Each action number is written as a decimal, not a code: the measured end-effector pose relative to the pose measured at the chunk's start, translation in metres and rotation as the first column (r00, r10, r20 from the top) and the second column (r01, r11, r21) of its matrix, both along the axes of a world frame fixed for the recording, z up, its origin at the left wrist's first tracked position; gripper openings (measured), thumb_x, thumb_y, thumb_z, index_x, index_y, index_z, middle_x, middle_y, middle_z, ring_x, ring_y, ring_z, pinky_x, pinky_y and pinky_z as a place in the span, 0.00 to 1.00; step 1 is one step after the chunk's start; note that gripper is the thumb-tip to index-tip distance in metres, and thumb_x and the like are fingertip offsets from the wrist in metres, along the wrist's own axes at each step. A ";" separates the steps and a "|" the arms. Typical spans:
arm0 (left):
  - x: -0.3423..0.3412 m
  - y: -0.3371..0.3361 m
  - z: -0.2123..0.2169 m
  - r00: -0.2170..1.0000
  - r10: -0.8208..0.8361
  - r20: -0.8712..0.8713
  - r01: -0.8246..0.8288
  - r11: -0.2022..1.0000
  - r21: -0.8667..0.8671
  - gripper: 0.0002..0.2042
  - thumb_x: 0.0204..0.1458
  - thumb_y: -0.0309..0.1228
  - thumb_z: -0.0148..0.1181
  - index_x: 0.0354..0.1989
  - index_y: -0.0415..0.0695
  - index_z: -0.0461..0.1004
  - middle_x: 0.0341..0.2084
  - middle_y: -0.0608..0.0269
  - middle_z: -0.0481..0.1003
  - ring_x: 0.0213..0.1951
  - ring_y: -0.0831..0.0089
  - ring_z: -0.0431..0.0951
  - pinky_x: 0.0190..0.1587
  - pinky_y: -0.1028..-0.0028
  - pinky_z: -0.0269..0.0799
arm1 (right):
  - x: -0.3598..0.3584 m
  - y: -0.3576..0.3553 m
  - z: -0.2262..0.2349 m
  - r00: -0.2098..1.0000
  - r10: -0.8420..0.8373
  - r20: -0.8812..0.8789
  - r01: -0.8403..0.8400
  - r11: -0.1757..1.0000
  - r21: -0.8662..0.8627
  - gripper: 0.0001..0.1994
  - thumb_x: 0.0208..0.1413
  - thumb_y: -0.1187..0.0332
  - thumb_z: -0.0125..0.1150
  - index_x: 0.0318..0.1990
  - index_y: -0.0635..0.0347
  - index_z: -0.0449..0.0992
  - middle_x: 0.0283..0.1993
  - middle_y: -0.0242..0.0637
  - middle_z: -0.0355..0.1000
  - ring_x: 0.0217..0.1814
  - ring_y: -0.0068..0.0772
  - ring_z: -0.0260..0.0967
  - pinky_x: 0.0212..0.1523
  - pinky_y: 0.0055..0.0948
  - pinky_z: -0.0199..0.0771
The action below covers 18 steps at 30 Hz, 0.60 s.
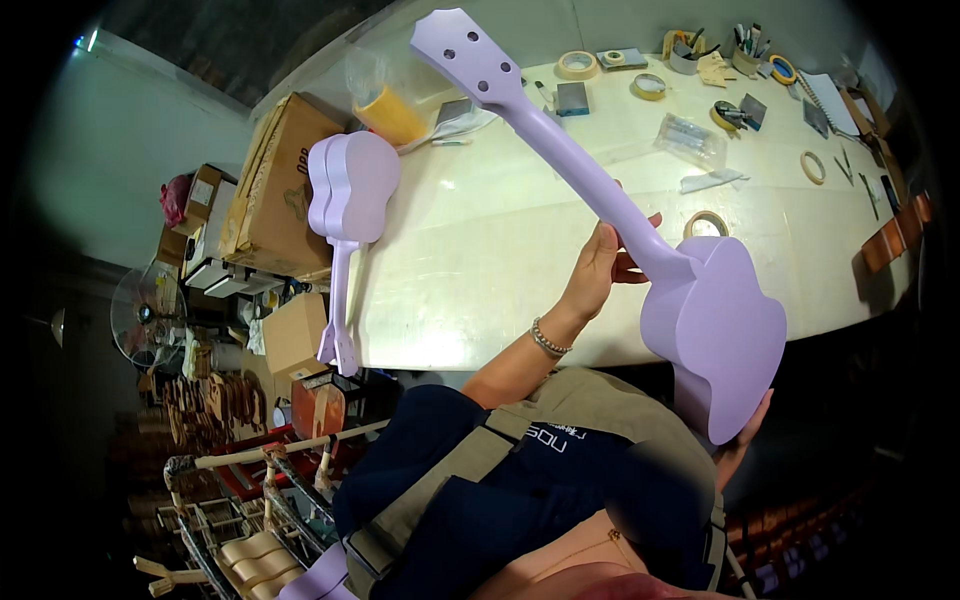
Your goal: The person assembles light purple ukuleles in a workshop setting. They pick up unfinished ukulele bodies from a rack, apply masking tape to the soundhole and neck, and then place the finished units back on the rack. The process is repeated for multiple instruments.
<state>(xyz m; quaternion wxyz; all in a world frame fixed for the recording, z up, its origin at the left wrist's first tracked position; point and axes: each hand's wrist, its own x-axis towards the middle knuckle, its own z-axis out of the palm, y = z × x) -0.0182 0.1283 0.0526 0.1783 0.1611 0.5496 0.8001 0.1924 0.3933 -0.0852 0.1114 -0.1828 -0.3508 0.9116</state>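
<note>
A lavender ukulele [725, 340] without strings is held up at a slant in front of me, its back facing me. Its headstock, at the upper left, has several peg holes. My left hand [600, 262] is closed round the neck close to the body, with fingertips showing past its far side. At the rounded lower end of the body, my right hand [745, 430] grips the edge; most of its fingers are hidden behind the instrument. More lavender ukuleles [350, 190] lie stacked at the table's left edge, necks pointing toward me.
The pale table [480, 290] carries tape rolls [576, 65], sanding blocks [572, 99], a clear plastic packet [692, 141] and pen holders [748, 50] along its far side. A cardboard box [280, 190] and a fan [146, 312] stand left. A brown wooden piece [897, 235] juts in at right.
</note>
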 end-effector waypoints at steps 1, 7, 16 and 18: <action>0.000 -0.001 0.000 1.000 0.002 0.003 -0.002 1.000 0.005 0.30 0.56 0.55 0.24 0.64 0.57 0.32 0.52 0.54 0.65 0.41 0.69 0.75 0.41 0.73 0.74 | 0.000 0.001 -0.002 1.000 0.007 -0.002 -0.007 1.000 -0.009 0.29 0.61 0.49 0.23 0.61 0.62 0.52 0.61 0.39 0.55 0.60 0.37 0.54 0.58 0.33 0.54; -0.009 -0.007 -0.007 0.990 0.144 0.001 -0.144 0.987 0.075 0.23 0.56 0.45 0.42 0.57 0.47 0.52 0.41 0.55 0.71 0.46 0.64 0.73 0.45 0.71 0.71 | 0.036 -0.002 -0.016 0.982 -0.042 0.182 0.038 0.999 0.023 0.28 0.61 0.51 0.28 0.59 0.63 0.54 0.57 0.40 0.59 0.57 0.36 0.57 0.56 0.31 0.56; -0.003 -0.021 0.009 0.998 0.049 -0.028 -0.037 0.944 0.328 0.15 0.52 0.35 0.55 0.43 0.41 0.60 0.31 0.54 0.74 0.46 0.56 0.72 0.52 0.61 0.65 | 0.049 -0.038 -0.048 0.953 0.075 0.292 -0.084 0.996 0.018 0.27 0.60 0.52 0.33 0.58 0.64 0.55 0.54 0.40 0.61 0.53 0.34 0.60 0.53 0.30 0.59; -0.002 -0.025 0.013 0.997 0.066 -0.041 -0.049 0.947 0.317 0.15 0.52 0.35 0.54 0.43 0.41 0.60 0.31 0.54 0.74 0.45 0.57 0.73 0.52 0.62 0.65 | 0.040 -0.043 -0.049 0.951 0.119 0.285 -0.127 0.992 0.010 0.26 0.60 0.53 0.34 0.58 0.64 0.56 0.53 0.40 0.62 0.53 0.34 0.60 0.52 0.29 0.60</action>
